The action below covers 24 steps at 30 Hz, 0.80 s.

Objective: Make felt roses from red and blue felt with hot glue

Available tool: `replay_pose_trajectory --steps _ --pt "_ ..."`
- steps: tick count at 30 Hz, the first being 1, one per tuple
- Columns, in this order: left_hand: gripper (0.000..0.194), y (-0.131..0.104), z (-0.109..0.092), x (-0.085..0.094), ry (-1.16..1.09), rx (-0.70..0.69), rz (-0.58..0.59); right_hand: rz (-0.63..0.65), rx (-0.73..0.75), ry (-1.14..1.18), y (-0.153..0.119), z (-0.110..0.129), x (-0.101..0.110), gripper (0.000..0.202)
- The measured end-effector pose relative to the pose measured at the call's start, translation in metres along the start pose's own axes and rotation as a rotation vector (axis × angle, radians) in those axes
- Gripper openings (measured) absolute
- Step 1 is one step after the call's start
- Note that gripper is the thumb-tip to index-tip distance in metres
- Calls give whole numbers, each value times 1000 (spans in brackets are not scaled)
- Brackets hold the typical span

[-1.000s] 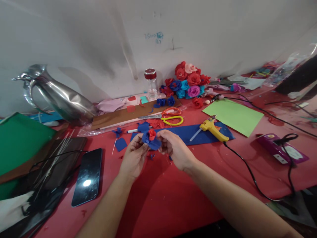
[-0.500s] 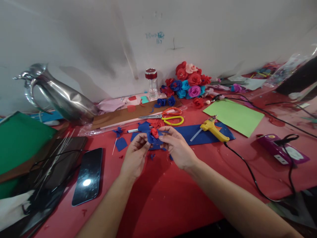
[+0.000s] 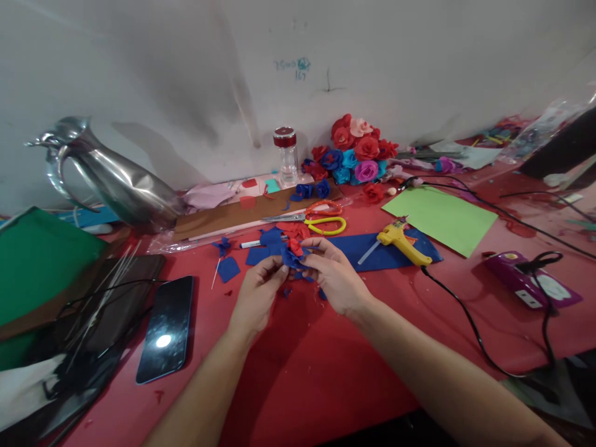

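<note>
Between my two hands is a small paper flower [image 3: 292, 256] with blue outer petals and a red centre. The fingertips of my left hand [image 3: 261, 285] pinch its left side. On its other side, my right hand [image 3: 336, 276] grips the blue petals between thumb and fingers. Just behind the flower lie red paper pieces [image 3: 297, 231] and a strip of blue paper [image 3: 365, 251]. Cut blue petals [image 3: 228, 270] and a white pen [image 3: 250, 244] rest to the left. Scissors [image 3: 326, 225] with yellow and orange handles lie behind.
A yellow glue gun [image 3: 404, 244] lies on the right, its cord running to a purple power strip [image 3: 531, 279]. Green paper [image 3: 440, 217], a bunch of paper roses [image 3: 358, 152] and a glass jar [image 3: 286, 155] are behind. A phone [image 3: 166, 329] and metal jug [image 3: 123, 180] stand left.
The flower has tilted between my fingers, so its blue petals now show more below the red centre. My left hand has shifted slightly to the right.
</note>
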<state>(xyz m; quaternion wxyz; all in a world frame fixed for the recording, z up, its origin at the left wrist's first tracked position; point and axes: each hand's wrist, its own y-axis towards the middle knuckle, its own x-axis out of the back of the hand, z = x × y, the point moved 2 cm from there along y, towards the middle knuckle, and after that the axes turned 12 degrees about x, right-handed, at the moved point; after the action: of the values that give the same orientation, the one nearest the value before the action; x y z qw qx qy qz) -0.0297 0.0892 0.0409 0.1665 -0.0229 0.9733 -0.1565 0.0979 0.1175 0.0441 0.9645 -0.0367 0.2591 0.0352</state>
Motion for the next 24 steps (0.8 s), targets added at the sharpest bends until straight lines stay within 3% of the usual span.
replay_pose_trajectory --steps 6,24 --pt "12 -3 -3 0 39 -19 -45 -1 -9 14 1 -1 1 33" --pt "12 0 0 2 93 -107 -12 86 -112 95 -3 2 -2 37"
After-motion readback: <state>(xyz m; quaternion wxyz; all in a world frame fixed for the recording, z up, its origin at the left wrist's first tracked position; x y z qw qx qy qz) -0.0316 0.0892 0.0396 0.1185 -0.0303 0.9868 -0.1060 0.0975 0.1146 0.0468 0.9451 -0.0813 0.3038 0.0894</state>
